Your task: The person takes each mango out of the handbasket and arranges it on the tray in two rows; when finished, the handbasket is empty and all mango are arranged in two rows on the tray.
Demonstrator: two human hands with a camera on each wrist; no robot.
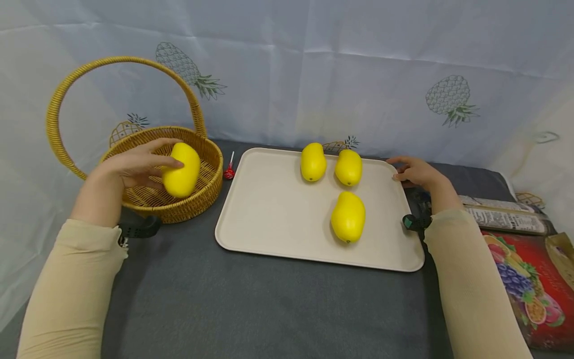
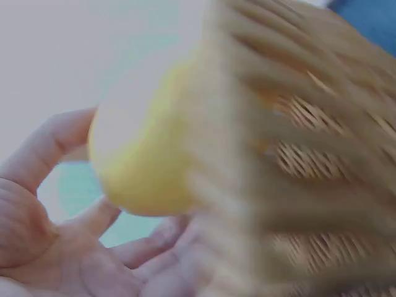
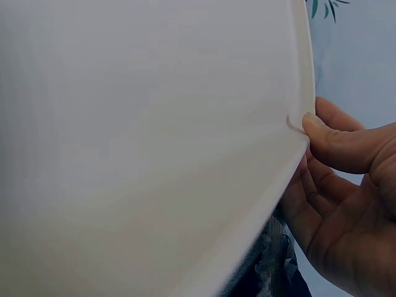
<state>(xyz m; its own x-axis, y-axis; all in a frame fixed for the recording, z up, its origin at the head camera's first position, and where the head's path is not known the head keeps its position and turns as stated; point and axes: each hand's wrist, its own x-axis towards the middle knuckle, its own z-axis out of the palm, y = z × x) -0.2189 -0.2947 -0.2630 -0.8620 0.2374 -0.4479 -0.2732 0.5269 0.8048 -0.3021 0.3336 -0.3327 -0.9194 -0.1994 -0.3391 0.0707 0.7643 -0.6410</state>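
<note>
My left hand [image 1: 136,163] grips a yellow mango [image 1: 183,172] over the open top of a wicker basket [image 1: 197,205] with a tall arched handle. In the left wrist view the basket's woven wall [image 2: 291,204] hides part of the fruit and some fingers. The far right corner of a cream tray [image 1: 269,209] is held by my right hand [image 1: 418,174]. Its thumb [image 3: 337,145] lies over the rim, the other fingers behind and below. On the tray's right half lie three more mangoes, two at the back [image 1: 313,162] [image 1: 349,168] and one nearer [image 1: 348,217].
A red lollipop [image 1: 229,172] lies between basket and tray. To the right are a red bag with fruit pictures [image 1: 524,289] and a printed package [image 1: 506,217]. A pale pineapple-print cloth [image 1: 287,75] hangs behind the dark grey table cover [image 1: 278,309].
</note>
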